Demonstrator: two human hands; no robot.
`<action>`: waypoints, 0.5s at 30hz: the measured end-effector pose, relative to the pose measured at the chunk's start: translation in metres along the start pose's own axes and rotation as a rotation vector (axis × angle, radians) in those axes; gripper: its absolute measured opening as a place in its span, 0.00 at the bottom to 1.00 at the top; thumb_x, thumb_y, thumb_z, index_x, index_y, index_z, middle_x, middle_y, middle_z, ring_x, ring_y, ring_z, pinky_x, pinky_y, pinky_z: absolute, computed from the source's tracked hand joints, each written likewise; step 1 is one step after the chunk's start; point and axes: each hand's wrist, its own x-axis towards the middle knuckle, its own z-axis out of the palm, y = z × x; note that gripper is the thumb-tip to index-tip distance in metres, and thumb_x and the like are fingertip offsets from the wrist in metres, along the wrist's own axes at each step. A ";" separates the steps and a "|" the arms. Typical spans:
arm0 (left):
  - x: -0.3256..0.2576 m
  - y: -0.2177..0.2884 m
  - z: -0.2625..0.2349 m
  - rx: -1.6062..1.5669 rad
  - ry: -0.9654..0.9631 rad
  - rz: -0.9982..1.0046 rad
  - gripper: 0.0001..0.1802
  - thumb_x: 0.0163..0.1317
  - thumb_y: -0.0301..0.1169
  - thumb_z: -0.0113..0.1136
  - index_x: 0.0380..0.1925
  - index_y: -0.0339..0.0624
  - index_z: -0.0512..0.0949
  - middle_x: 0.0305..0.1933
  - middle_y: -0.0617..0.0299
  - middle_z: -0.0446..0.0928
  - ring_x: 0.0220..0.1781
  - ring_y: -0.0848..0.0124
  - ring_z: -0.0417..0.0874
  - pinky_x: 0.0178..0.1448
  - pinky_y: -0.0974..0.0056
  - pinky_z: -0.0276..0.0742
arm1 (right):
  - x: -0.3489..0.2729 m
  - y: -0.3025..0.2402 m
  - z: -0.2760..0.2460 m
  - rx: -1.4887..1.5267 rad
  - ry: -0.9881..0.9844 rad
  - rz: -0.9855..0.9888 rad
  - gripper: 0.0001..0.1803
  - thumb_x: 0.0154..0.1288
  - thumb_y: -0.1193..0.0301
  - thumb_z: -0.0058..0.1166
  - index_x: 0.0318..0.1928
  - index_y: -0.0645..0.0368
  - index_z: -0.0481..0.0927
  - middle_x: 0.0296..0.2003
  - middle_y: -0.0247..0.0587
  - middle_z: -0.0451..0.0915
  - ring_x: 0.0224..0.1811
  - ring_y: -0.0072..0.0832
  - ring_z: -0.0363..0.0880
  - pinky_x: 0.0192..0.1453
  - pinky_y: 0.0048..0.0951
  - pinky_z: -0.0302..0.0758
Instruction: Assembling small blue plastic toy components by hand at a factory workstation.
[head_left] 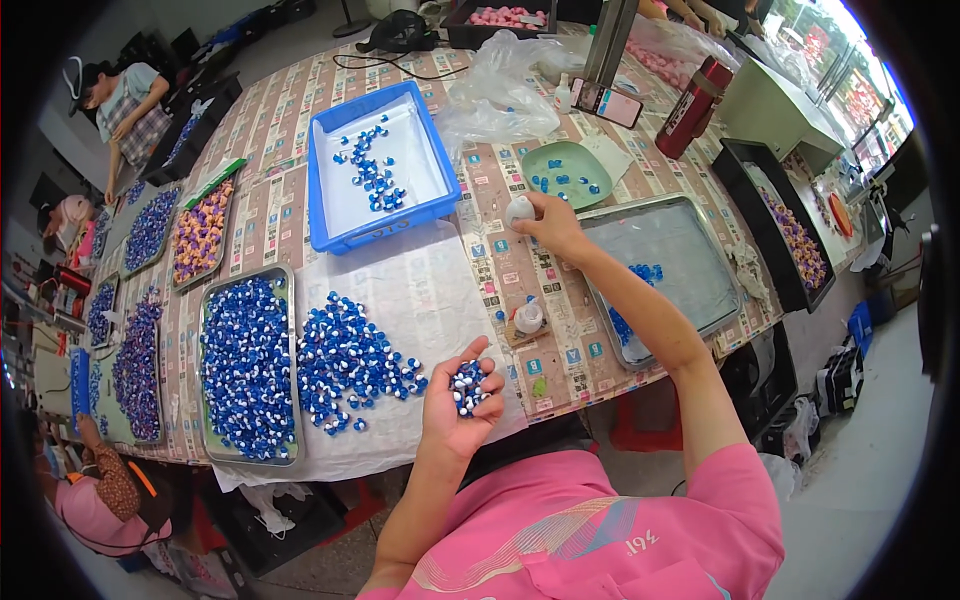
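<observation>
My left hand (452,422) is cupped, palm up, with its fingers curled round a handful of small blue-and-white beads (469,388). It is over the near edge of a white sheet (430,280). Further off, my right hand (552,228) grips a small white bottle (519,210) between thumb and fingers, beside a green dish (600,200) holding a few blue beads. A second white bottle (529,317) stands in a small holder between my hands. Left of my left hand, a loose pile of blue-and-white beads (345,350) lies on the sheet.
A full metal tray of beads (248,365) is at the left. Behind the sheet sits a blue tray (318,200). To the right lie a metal tray (725,250) and a black bin (735,180). A red flask (690,112) and phone (606,103) stand farther back. Other people work at left.
</observation>
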 end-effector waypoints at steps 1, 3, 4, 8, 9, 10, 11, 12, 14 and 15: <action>-0.001 0.002 -0.004 0.008 -0.003 -0.032 0.18 0.65 0.32 0.45 0.54 0.43 0.70 0.34 0.60 0.71 0.30 0.71 0.68 0.17 0.74 0.59 | 0.000 -0.002 -0.001 -0.002 -0.019 0.023 0.17 0.53 0.73 0.62 0.44 0.64 0.78 0.37 0.44 0.81 0.40 0.29 0.80 0.47 0.28 0.74; -0.004 0.005 -0.009 0.012 -0.006 -0.064 0.18 0.65 0.31 0.45 0.54 0.43 0.70 0.34 0.59 0.71 0.30 0.70 0.68 0.17 0.74 0.59 | -0.005 -0.004 -0.004 0.062 -0.021 -0.026 0.16 0.54 0.73 0.61 0.44 0.64 0.77 0.37 0.42 0.81 0.40 0.27 0.80 0.47 0.28 0.74; -0.006 0.006 -0.011 0.017 -0.011 -0.068 0.18 0.64 0.30 0.46 0.54 0.43 0.70 0.35 0.59 0.71 0.30 0.70 0.67 0.17 0.74 0.58 | -0.010 -0.007 -0.006 0.127 -0.018 -0.070 0.15 0.56 0.73 0.60 0.45 0.63 0.77 0.37 0.41 0.81 0.40 0.26 0.79 0.47 0.28 0.74; -0.009 0.004 -0.014 0.005 0.035 -0.089 0.18 0.65 0.29 0.47 0.54 0.43 0.69 0.35 0.59 0.71 0.29 0.71 0.67 0.16 0.74 0.58 | -0.027 -0.032 -0.023 0.199 -0.105 -0.056 0.19 0.61 0.72 0.57 0.53 0.62 0.74 0.42 0.35 0.79 0.44 0.21 0.77 0.51 0.26 0.72; -0.009 0.003 -0.015 0.001 0.033 -0.093 0.18 0.65 0.29 0.47 0.54 0.43 0.69 0.35 0.59 0.71 0.29 0.71 0.67 0.16 0.74 0.58 | -0.035 -0.041 -0.027 0.264 -0.134 -0.039 0.21 0.62 0.71 0.57 0.56 0.61 0.73 0.43 0.34 0.78 0.45 0.20 0.75 0.52 0.26 0.71; -0.010 0.002 -0.015 -0.003 0.038 -0.109 0.17 0.65 0.29 0.47 0.54 0.43 0.69 0.35 0.58 0.72 0.29 0.71 0.67 0.16 0.74 0.59 | -0.044 -0.050 -0.033 0.328 -0.159 -0.021 0.23 0.63 0.70 0.56 0.58 0.60 0.71 0.44 0.34 0.77 0.47 0.20 0.74 0.54 0.26 0.70; -0.011 0.002 -0.016 -0.007 0.045 -0.119 0.17 0.65 0.30 0.48 0.54 0.43 0.69 0.35 0.58 0.72 0.29 0.70 0.68 0.16 0.74 0.59 | -0.052 -0.060 -0.037 0.322 -0.161 -0.020 0.23 0.63 0.70 0.56 0.58 0.60 0.71 0.44 0.34 0.77 0.47 0.20 0.74 0.54 0.26 0.70; -0.012 0.002 -0.017 -0.013 0.042 -0.120 0.17 0.65 0.30 0.48 0.54 0.43 0.69 0.35 0.58 0.72 0.29 0.70 0.68 0.16 0.74 0.59 | -0.060 -0.070 -0.040 0.362 -0.185 0.002 0.25 0.64 0.69 0.55 0.61 0.60 0.69 0.45 0.34 0.76 0.47 0.20 0.73 0.55 0.27 0.69; -0.013 0.001 -0.020 0.051 0.075 -0.087 0.18 0.65 0.30 0.48 0.55 0.43 0.69 0.37 0.57 0.73 0.30 0.70 0.70 0.17 0.74 0.60 | -0.073 -0.081 -0.044 0.396 -0.207 0.028 0.27 0.65 0.68 0.55 0.63 0.60 0.67 0.45 0.34 0.76 0.48 0.20 0.72 0.56 0.27 0.68; -0.015 0.000 -0.020 0.046 0.074 -0.090 0.18 0.65 0.30 0.48 0.55 0.43 0.69 0.37 0.57 0.73 0.30 0.70 0.70 0.17 0.74 0.60 | -0.078 -0.084 -0.044 0.410 -0.205 0.040 0.28 0.65 0.68 0.55 0.64 0.61 0.66 0.45 0.33 0.76 0.48 0.20 0.73 0.56 0.27 0.69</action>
